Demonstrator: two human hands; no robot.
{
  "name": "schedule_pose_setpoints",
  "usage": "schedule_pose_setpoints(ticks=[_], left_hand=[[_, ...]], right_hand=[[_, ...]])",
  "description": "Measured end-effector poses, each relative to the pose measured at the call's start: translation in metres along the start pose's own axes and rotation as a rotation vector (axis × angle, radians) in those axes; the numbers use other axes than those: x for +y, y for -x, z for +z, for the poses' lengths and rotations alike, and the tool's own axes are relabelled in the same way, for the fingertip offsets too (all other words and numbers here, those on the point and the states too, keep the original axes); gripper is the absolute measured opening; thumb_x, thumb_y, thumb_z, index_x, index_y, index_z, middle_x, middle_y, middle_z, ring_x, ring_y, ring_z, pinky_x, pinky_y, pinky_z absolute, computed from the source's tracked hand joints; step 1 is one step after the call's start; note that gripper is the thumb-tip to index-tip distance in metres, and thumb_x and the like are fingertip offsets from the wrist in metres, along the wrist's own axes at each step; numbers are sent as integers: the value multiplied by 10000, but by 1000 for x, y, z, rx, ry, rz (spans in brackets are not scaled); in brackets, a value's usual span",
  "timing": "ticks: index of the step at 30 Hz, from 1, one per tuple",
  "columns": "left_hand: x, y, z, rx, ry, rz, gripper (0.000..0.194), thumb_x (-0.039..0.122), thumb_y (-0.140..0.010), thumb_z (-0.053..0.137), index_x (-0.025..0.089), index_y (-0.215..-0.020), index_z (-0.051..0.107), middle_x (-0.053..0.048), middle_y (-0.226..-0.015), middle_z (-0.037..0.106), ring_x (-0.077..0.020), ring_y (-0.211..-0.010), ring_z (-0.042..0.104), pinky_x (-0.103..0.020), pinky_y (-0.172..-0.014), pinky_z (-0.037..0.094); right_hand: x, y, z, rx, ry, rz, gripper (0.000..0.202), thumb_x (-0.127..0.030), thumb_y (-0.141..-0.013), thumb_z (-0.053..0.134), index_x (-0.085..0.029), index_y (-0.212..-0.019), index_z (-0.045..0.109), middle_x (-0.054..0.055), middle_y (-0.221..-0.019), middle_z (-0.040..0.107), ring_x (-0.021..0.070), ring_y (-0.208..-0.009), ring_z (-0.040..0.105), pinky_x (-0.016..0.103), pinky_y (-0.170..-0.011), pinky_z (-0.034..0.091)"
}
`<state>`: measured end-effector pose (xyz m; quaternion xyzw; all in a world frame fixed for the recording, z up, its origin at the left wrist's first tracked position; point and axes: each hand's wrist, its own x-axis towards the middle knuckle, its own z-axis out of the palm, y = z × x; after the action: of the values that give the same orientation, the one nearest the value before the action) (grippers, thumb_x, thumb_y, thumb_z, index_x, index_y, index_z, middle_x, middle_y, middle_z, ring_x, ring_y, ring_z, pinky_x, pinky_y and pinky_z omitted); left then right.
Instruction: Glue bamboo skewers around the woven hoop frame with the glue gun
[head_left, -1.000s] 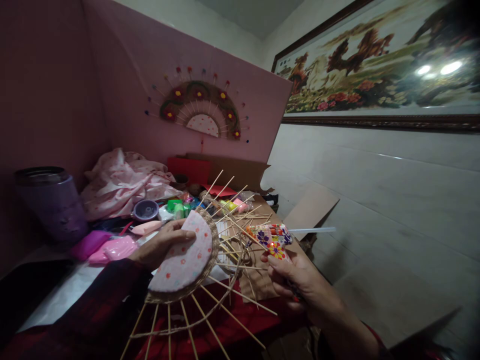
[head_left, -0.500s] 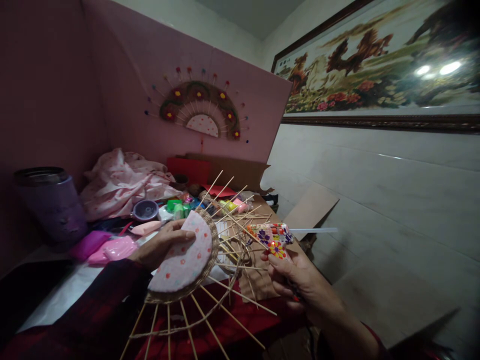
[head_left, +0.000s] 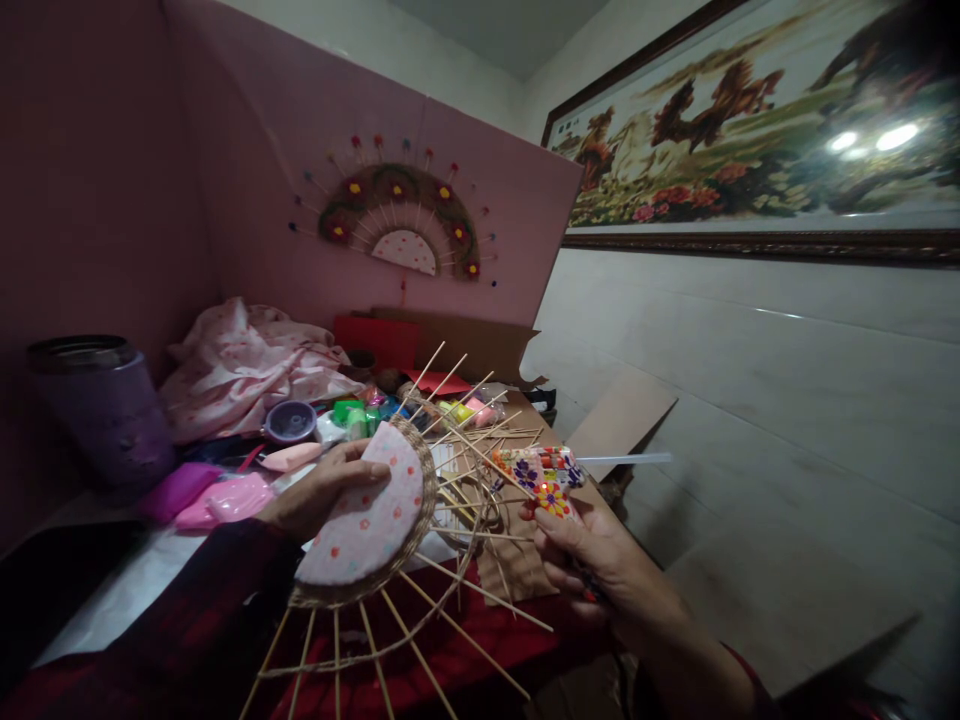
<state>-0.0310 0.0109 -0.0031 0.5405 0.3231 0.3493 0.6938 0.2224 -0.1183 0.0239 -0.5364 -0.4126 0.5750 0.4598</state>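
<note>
My left hand grips the straight edge of a half-round fan, thumb on its dotted pink cloth. Braided cord edges the cloth, and thin wooden sticks radiate from it. A length of twine runs across the sticks in an arc. In my right hand is a flower-patterned hot glue gun, fingers wrapped round its handle. A clear glue stick pokes out of its back. Its nozzle end points left, close to the sticks and twine; the tip is hard to make out.
A finished-looking fan decoration hangs on the pink board. Crumpled pink cloth, a purple tumbler, pink packets and a round purple lid crowd the left. Loose sticks and brown cardboard lie behind the fan.
Almost nothing differs. The glue gun has tilted very slightly, while the fan and my left hand stay in place.
</note>
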Motion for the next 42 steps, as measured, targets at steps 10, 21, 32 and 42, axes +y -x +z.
schedule_pose_setpoints(ticks=[10,21,32,42], left_hand=[[1,1,1,12,-24,0,347,309,-614,699,131,-897,608,-38,-683,653,-141,-517,583,-217,-452,412],[1,2,0,-21,-1,0,357,269,-655,680,127,-972,600,-51,-735,660,-153,-567,600,-229,-497,431],[0,0,-1,-39,7,7,352,274,-655,685,129,-960,585,-36,-729,647,-160,-591,605,-237,-510,437],[0,0,-1,-42,-5,-2,326,297,-656,681,139,-924,584,-17,-694,628,-140,-547,586,-217,-477,406]], right_hand=[[1,0,-1,-31,43,-44,390,-514,-705,642,-214,-820,421,-92,-555,392,14,-369,248,132,-318,128],[1,2,1,-4,44,-6,391,-510,-696,654,-218,-846,442,-95,-559,377,11,-376,256,121,-320,119],[3,3,-1,-26,-96,-36,364,-482,-711,666,-189,-764,456,-76,-587,378,4,-389,242,112,-306,114],[4,4,-2,-55,-192,-103,315,-434,-741,658,-187,-755,463,-67,-626,398,2,-401,233,97,-298,129]])
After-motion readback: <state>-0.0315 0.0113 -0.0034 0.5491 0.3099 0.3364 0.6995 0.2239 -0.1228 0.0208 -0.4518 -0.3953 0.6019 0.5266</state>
